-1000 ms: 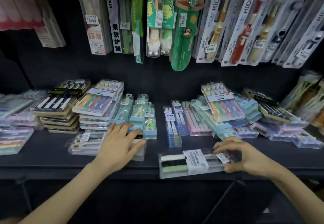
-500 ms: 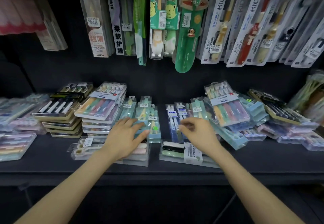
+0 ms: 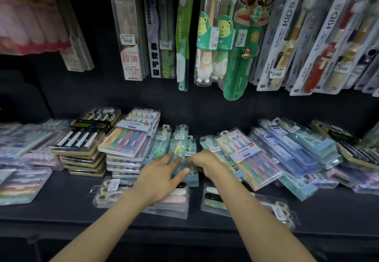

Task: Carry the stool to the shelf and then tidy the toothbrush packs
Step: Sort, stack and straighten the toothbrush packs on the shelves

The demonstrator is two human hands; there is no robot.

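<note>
A dark shelf (image 3: 61, 198) runs across the whole view, with a row of hanging packs above it and toothbrush packs lying all along its surface. Top right hang long white-edged cards (image 3: 287, 36) printed "KIDS" and "CONDENSE". Beside them is a green monkey-faced case (image 3: 244, 57), then two bear-printed packs (image 3: 213, 36). Further left are a tall pack (image 3: 155, 59) reading "柔软护龈" and another (image 3: 131, 59) reading "超薄". On the shelf at the right, blue-backed packs (image 3: 297, 151) lie fanned and overlapping. A pastel multi-brush pack (image 3: 248, 159) with a red "5" tag lies slanted over their left end. Left of centre stands a neat stack of pastel packs (image 3: 131, 138) with the same red tag. It sits just beside a stack of black-and-gold packs (image 3: 86, 141), and blurred pink and lilac packs fill the far left. At the front edge lie two clear packs, one (image 3: 106, 190) partly under the left forearm. The other (image 3: 215, 199) shows white, black and green handles. In the middle, between the two pastel groups, sit the small teal packs (image 3: 180, 145), each with a white price sticker too small to read. The left hand (image 3: 162, 176) lies on them with fingers straight and spread, holding nothing. The right hand (image 3: 207, 164) has its fingers curled onto their right edge, gripping one.
</note>
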